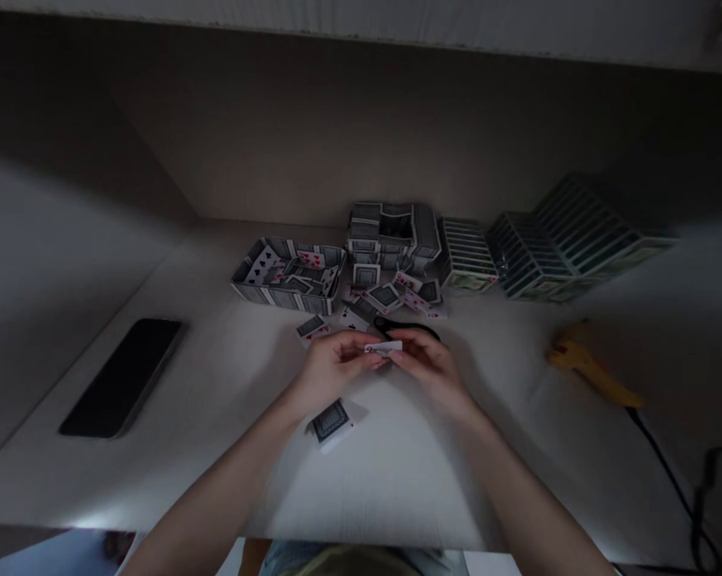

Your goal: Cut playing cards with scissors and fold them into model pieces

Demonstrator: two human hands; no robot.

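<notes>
Between my two hands is a playing card [383,347], seen nearly edge-on, with a bit of its printed face showing. My left hand [337,360] pinches its left end, and my right hand [427,360] grips the right end with thumb and fingers. Just beyond my fingers lie black-handled scissors [409,326], partly hidden. Loose playing cards [383,298] are scattered behind them, some face up and some face down. A small stack of cards [332,422] rests face down near my left wrist.
Behind the cards stand a box made of folded cards [289,300], a folded-card structure [391,232] and stepped, slatted card structures [553,248]. A phone [122,378] lies at left. A yellow glue gun [595,372] with a black cord lies at right. A shelf edge [361,24] overhangs the table.
</notes>
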